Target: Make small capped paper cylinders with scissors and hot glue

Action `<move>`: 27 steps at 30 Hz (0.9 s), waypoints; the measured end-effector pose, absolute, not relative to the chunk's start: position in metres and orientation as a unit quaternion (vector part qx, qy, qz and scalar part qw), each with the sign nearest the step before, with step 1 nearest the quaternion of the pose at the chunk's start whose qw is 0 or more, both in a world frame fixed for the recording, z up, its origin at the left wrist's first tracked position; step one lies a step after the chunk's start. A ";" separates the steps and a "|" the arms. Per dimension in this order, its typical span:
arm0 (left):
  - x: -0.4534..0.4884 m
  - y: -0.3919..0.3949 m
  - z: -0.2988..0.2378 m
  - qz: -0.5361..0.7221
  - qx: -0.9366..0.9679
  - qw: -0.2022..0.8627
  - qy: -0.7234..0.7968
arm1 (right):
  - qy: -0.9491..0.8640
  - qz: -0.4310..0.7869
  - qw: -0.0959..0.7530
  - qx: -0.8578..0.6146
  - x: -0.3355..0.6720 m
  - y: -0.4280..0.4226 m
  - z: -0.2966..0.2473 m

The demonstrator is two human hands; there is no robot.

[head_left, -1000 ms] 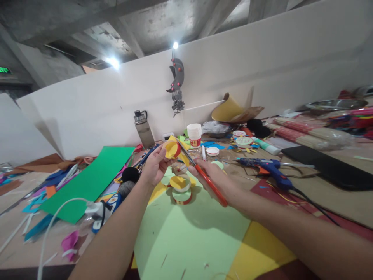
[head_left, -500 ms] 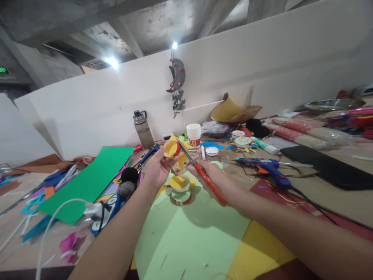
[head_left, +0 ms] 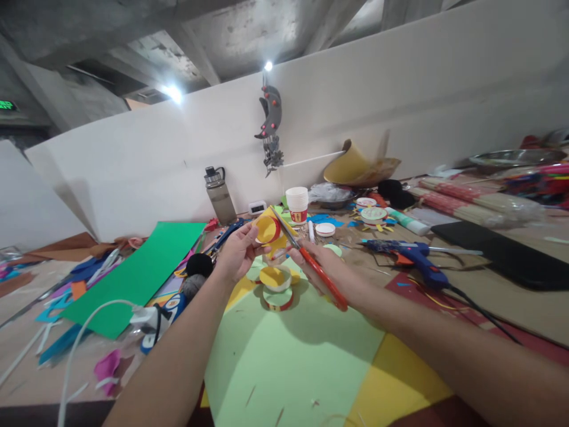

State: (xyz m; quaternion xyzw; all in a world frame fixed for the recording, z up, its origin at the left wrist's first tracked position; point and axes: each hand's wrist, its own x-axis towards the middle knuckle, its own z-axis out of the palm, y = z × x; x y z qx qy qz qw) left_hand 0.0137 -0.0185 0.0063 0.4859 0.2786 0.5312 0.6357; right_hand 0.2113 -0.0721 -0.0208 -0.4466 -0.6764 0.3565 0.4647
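Note:
My left hand [head_left: 242, 250] pinches a cut paper cup ring [head_left: 267, 230], red outside, with yellow paper covering one end and sticking out past the rim. In my right hand [head_left: 322, 267] are red-handled scissors [head_left: 323, 277], their blades pointing up and left against the yellow paper at the ring's right side. How far the blades are apart is hard to see. Below the hands, a cut cup ring with a yellow disc [head_left: 274, 277] and another ring with a green disc [head_left: 278, 296] sit on a light green sheet [head_left: 293, 356].
A blue glue gun [head_left: 413, 258] with its cord lies at right. Stacked paper cups [head_left: 297, 204] and a water bottle [head_left: 220, 196] stand at the back. A green sheet [head_left: 137, 273], yarn balls [head_left: 198, 267] and a power strip [head_left: 171, 311] with a white cable lie at left.
The ring in my left hand has turned a little, showing more of its yellow inside. The scissors stay beside it, and the view has shifted slightly.

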 end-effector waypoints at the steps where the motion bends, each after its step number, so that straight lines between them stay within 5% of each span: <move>1: 0.013 -0.018 0.006 0.530 0.488 0.635 0.278 | -0.690 0.345 0.460 -0.439 0.212 -0.071 -0.022; 27: 0.013 -0.019 0.014 0.576 0.442 0.608 0.321 | -0.698 0.326 0.439 -0.464 0.211 -0.076 -0.017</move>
